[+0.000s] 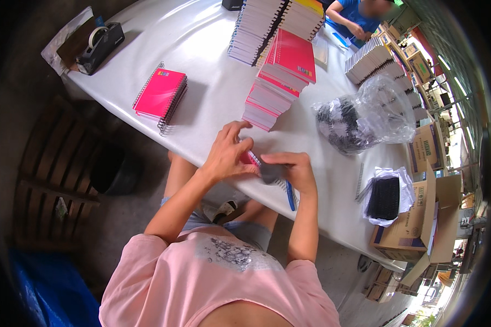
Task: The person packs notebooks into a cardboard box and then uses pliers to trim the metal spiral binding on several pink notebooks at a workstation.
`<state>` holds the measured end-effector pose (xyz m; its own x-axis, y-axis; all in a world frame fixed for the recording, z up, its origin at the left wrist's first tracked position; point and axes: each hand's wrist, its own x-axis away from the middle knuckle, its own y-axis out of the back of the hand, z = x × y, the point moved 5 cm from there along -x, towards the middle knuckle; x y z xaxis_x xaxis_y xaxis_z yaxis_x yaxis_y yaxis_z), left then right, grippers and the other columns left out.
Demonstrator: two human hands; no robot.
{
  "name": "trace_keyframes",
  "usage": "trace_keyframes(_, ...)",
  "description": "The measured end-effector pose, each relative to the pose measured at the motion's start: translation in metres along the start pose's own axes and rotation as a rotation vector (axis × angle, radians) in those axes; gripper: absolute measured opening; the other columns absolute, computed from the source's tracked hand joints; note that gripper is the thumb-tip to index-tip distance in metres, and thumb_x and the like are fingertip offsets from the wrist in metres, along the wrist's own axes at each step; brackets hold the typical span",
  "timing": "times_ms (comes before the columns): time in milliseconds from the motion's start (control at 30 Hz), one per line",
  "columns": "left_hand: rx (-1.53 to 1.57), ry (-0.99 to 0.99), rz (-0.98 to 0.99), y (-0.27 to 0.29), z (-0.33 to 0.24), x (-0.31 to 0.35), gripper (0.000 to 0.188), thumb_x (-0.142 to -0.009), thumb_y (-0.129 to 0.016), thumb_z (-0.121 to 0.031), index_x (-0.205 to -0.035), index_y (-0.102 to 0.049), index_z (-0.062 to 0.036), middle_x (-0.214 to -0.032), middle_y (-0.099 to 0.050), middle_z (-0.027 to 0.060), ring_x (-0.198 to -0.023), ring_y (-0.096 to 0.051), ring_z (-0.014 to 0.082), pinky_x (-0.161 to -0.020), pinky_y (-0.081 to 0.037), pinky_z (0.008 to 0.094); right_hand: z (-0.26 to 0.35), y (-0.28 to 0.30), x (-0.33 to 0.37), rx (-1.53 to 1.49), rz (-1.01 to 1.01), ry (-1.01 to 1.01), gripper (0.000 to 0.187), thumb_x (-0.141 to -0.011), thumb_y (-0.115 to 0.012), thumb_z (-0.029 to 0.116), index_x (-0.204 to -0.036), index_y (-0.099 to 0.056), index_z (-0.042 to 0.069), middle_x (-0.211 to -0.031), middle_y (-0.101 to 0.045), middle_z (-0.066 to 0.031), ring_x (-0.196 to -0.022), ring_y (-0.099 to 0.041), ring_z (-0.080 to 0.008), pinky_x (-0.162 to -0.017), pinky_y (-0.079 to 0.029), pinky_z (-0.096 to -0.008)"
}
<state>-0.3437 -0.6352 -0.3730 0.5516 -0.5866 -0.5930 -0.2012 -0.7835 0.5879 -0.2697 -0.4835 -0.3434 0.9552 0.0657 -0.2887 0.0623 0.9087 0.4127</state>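
Note:
My left hand (229,155), at the near table edge, is closed on a small pink notebook (252,158), its page edge turned toward my right hand. My right hand (294,168) faces it from the right, fingers bent inward over a dark, motion-blurred coil (269,173) beside the notebook. A slim blue tool (290,196) shows below the right palm; whether that hand grips it cannot be told. Just beyond my left fingertips rises a tall leaning stack of pink-covered notebooks (278,82). Several pink notebooks with black spiral bindings (161,95) lie piled to the left.
A tape dispenser (99,46) stands far left. Thick page stacks (256,32) are at the back. A clear bag of black coils (346,122), black coils on white paper (384,199) and an open carton (414,218) are at right. A person in blue (360,19) works across the table.

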Motion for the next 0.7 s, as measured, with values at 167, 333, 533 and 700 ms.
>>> trace_keyframes(167,0.238,0.120,-0.173,-0.006,0.028,0.003,0.062,-0.046,-0.087,-0.046,-0.082,-0.054,-0.0078,-0.124,-0.034,0.0214,-0.106,-0.041,0.0352,-0.080,-0.045,0.0431,-0.022,0.002,-0.003,-0.548,-0.137,-0.207,0.034,-0.069,-0.053,-0.011,-0.095,-0.070,0.001,-0.088,-0.070,-0.0121,-0.079,-0.063,-0.0116,-0.074,-0.049,-0.0245)
trace_keyframes(333,0.358,0.084,-0.182,-0.014,0.040,0.001,0.103,-0.035,-0.092,-0.044,-0.110,-0.035,-0.0020,-0.108,-0.034,0.0148,-0.103,-0.039,0.0298,-0.086,-0.040,0.0381,-0.043,0.012,-0.013,0.260,-0.143,-0.393,0.035,-0.067,-0.053,-0.010,-0.095,-0.070,0.001,-0.089,-0.071,-0.0084,-0.075,-0.063,-0.0115,-0.070,-0.048,-0.0230)
trace_keyframes(533,0.567,0.314,-0.041,-0.027,0.056,0.007,0.115,-0.036,-0.092,-0.047,-0.117,-0.027,0.0021,-0.105,-0.032,0.0112,-0.101,-0.037,0.0236,-0.090,-0.035,0.0316,-0.030,0.002,-0.027,0.287,-0.198,-0.348,0.032,-0.068,-0.058,-0.009,-0.094,-0.071,0.003,-0.087,-0.070,-0.0097,-0.074,-0.064,-0.0115,-0.069,-0.050,-0.0242)
trace_keyframes(700,0.622,0.317,-0.042,-0.025,0.057,0.007,0.114,-0.040,-0.089,-0.052,-0.118,-0.026,0.0033,-0.107,-0.030,0.0117,-0.101,-0.035,0.0242,-0.091,-0.033,0.0329,-0.013,-0.019,-0.035,0.214,-0.055,-0.237,0.036,-0.067,-0.059,-0.009,-0.096,-0.071,0.007,-0.083,-0.069,-0.0127,-0.066,-0.063,-0.0124,-0.065,-0.049,-0.0248)
